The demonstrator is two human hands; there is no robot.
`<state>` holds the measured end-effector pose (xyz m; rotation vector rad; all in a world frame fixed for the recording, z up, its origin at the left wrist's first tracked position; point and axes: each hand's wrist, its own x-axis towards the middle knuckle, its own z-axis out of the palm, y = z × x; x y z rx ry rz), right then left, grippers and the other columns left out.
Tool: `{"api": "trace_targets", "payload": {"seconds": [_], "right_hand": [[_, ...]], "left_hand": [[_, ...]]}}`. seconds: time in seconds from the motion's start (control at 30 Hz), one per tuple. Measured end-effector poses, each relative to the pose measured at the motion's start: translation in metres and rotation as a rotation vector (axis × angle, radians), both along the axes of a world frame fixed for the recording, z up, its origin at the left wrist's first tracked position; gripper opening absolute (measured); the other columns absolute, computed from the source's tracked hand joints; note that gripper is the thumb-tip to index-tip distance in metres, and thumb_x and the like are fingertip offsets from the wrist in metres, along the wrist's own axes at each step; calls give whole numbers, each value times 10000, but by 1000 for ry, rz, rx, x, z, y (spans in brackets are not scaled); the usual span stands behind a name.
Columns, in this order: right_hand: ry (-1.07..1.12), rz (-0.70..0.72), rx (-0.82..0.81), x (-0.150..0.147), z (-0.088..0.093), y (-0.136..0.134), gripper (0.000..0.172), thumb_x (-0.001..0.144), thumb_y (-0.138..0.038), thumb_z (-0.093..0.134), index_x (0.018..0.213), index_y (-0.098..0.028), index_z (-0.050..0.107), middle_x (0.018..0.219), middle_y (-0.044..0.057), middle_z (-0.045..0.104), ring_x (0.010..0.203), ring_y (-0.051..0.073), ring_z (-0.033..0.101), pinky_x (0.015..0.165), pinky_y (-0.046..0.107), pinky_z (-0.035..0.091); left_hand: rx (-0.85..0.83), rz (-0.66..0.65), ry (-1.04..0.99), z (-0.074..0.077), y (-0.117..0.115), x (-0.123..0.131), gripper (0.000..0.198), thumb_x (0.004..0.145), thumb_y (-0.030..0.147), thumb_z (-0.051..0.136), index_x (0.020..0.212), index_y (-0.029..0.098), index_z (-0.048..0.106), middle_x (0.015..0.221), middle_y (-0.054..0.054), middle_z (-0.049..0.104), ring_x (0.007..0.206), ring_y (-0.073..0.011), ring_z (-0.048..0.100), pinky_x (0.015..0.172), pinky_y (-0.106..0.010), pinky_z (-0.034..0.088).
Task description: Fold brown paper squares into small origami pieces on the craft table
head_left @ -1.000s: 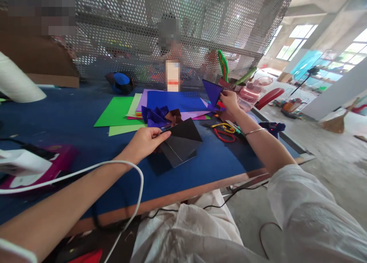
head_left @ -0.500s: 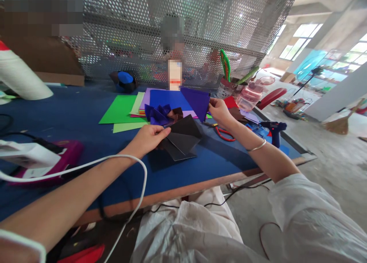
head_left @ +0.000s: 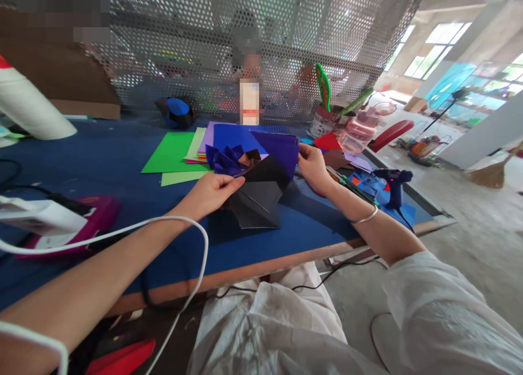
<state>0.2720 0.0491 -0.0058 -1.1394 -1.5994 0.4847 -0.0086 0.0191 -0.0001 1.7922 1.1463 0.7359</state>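
Observation:
My left hand [head_left: 216,192] pinches the left corner of a folded black paper piece [head_left: 257,203] just above the table. Between thumb and fingers, my right hand [head_left: 312,165] grips the right edge of a folded dark purple paper [head_left: 280,151]. The purple paper's lower part meets the black piece's upper right side; whether they are joined cannot be made out. Behind the black piece lie a folded purple paper shape [head_left: 224,159] and a small brown folded paper [head_left: 250,158]. Part of the scissors is hidden behind my right hand and wrist.
Coloured sheets, with a green sheet [head_left: 167,152] outermost, lie at the back. A glue gun [head_left: 394,184] stands at right near a pink bottle [head_left: 359,132]. A white cable [head_left: 196,225] loops across my left forearm. A magenta box [head_left: 98,217] sits at left.
My right hand has shifted slightly down, bringing the purple paper against the black piece. The black piece has turned a little in my left hand.

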Motion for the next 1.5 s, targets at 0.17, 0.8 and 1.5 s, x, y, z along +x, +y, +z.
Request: {"api": "trace_targets", "payload": {"seconds": [0.17,0.8,1.5], "right_hand": [[41,39,15,1,3,-4,287,862,-490,607,843,-212,677,763,11,667,748,178,595,701,321,495],[-128,-68,56,-17,10,-28,351,850,-373,664,633,-223,433,596,-60,409,600,105,370,584,264,310],[-398,14,326,-32,5,-46,278,937,-346,650,701,-231,561,696,13,595,719,181,527,712,316,445]], "left_hand": [[44,-36,18,2,5,-1,427,713,610,684,587,203,651,514,18,563,496,-130,481,483,-232,355],[42,20,-319,16,-1,-3,462,538,282,675,988,223,757,1040,-51,782,1124,-296,673,1045,-370,486],[23,130,-319,12,-3,2,477,575,546,883,852,183,745,739,-16,720,690,-165,656,737,-290,544]]}}
